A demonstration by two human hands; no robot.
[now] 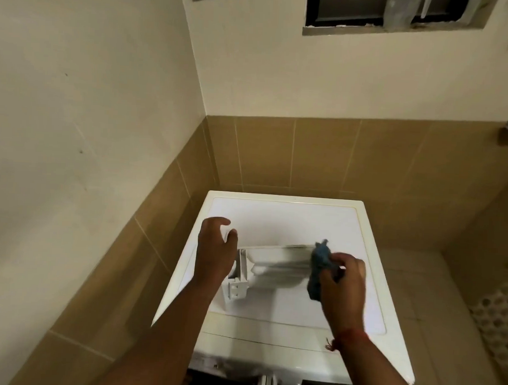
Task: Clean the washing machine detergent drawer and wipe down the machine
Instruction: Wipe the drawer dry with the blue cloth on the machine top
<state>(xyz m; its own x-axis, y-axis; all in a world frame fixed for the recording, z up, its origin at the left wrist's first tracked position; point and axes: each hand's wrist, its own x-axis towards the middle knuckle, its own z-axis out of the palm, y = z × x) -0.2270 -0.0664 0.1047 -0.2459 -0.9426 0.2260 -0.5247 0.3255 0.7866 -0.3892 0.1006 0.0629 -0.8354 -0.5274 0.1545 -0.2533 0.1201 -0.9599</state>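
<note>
Right now the drawer (275, 267) lies loose on the washer (289, 217) top — right hand (343, 285) pinching a cloth (319, 266) at its end, left hand (214, 249) spread, gripping nothing — so an unbraced wipe could shove it off.

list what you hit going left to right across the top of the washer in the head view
left hand → detergent drawer lying on the washing machine top → blue cloth → right hand, whose fingers hold the cloth
</note>
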